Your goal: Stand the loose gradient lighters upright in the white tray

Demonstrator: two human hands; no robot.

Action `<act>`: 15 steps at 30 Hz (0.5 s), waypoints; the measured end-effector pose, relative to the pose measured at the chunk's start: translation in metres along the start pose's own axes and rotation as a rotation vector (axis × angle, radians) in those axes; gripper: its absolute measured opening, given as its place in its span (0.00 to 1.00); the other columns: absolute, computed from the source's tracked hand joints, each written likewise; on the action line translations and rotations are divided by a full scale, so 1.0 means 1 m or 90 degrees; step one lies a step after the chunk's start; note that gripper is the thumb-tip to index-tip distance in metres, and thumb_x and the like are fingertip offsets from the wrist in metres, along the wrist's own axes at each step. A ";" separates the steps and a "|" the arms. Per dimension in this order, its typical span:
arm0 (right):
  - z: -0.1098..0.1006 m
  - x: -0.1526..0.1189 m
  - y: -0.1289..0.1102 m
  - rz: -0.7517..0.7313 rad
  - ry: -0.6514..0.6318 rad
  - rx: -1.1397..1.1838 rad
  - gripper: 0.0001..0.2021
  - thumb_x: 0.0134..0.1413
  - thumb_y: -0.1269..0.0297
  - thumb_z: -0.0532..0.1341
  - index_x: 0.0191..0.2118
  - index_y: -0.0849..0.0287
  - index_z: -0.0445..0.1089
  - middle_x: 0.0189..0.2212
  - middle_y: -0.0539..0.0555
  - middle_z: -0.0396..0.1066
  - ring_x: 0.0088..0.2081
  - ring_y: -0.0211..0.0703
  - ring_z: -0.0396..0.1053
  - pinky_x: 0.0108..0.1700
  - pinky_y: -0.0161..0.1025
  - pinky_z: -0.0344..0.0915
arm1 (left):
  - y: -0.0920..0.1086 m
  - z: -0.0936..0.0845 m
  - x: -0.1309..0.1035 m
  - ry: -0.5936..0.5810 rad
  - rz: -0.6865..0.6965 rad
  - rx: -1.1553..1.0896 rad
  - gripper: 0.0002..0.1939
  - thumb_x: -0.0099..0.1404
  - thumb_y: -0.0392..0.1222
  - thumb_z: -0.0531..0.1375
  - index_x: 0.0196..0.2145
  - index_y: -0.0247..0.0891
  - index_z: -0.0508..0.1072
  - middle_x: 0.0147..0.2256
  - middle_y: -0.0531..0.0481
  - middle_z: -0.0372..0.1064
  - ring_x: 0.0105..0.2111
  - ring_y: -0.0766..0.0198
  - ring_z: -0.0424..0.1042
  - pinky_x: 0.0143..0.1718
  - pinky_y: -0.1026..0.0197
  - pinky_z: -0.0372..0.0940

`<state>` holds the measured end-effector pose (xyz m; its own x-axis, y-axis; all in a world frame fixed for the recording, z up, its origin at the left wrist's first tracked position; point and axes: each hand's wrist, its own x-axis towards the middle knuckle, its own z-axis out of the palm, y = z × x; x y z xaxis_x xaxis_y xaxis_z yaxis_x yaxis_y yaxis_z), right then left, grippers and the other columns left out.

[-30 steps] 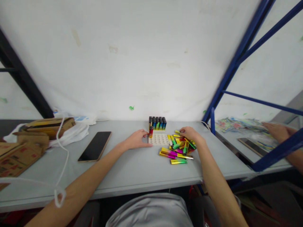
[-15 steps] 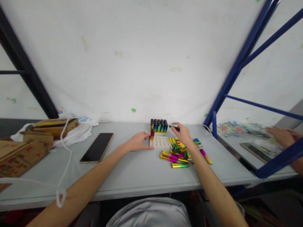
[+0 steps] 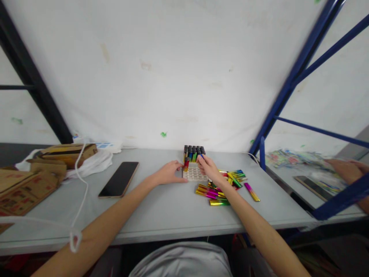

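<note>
A white tray (image 3: 196,174) with rows of round hollows lies in the middle of the table. One red and gold lighter (image 3: 186,164) stands upright at its far left corner. My left hand (image 3: 170,172) is curled around the tray's left side, thumb at the near edge and fingers beside the standing lighter. Above the tray's far right part, my right hand (image 3: 208,167) pinches a lighter (image 3: 201,156); only a small bluish part shows. Behind the tray stands a block of black-topped lighters (image 3: 194,152). Loose shiny lighters (image 3: 211,191) in gold, green and purple are heaped at the right.
A phone (image 3: 118,179) lies left of my left hand. Cardboard boxes (image 3: 27,188), a white bag and a white cord (image 3: 82,181) occupy the far left. A blue metal frame (image 3: 284,82) rises at the right; beyond it are another person's hands (image 3: 346,171) and another phone (image 3: 313,187).
My right hand has moved left and slightly down from beside the upright block to above the tray, still pinching a lighter. My left hand stays at the tray's left side.
</note>
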<state>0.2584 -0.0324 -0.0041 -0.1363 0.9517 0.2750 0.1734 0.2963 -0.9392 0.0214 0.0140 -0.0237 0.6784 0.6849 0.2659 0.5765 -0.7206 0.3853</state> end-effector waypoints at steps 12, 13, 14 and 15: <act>0.014 -0.006 0.007 -0.074 0.130 -0.244 0.19 0.58 0.48 0.53 0.23 0.54 0.53 0.21 0.46 0.51 0.26 0.38 0.52 0.30 0.38 0.47 | 0.003 -0.001 0.000 -0.001 -0.004 0.006 0.37 0.57 0.70 0.67 0.48 0.33 0.79 0.40 0.42 0.73 0.41 0.49 0.72 0.45 0.53 0.67; 0.014 -0.006 0.007 -0.082 0.130 -0.246 0.18 0.58 0.49 0.52 0.23 0.54 0.54 0.21 0.45 0.51 0.26 0.38 0.53 0.31 0.38 0.47 | 0.002 -0.001 0.001 -0.002 -0.004 0.006 0.37 0.57 0.70 0.67 0.48 0.32 0.79 0.40 0.42 0.73 0.41 0.49 0.72 0.45 0.53 0.67; 0.014 -0.006 0.006 -0.089 0.130 -0.248 0.17 0.59 0.50 0.52 0.24 0.54 0.54 0.21 0.45 0.52 0.27 0.39 0.54 0.31 0.38 0.48 | 0.002 0.000 0.001 -0.003 -0.004 0.006 0.38 0.57 0.70 0.67 0.49 0.32 0.79 0.40 0.42 0.72 0.41 0.49 0.72 0.45 0.53 0.67; 0.014 -0.006 0.006 -0.097 0.130 -0.251 0.17 0.60 0.50 0.52 0.24 0.54 0.55 0.21 0.45 0.53 0.27 0.39 0.54 0.31 0.37 0.49 | 0.002 0.000 0.001 -0.003 -0.003 0.006 0.38 0.57 0.70 0.67 0.49 0.32 0.79 0.40 0.42 0.73 0.41 0.49 0.72 0.45 0.53 0.67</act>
<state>0.2465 -0.0374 -0.0139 -0.0012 0.8800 0.4750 0.5291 0.4037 -0.7464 0.0229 0.0135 -0.0226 0.6780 0.6876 0.2599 0.5839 -0.7186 0.3778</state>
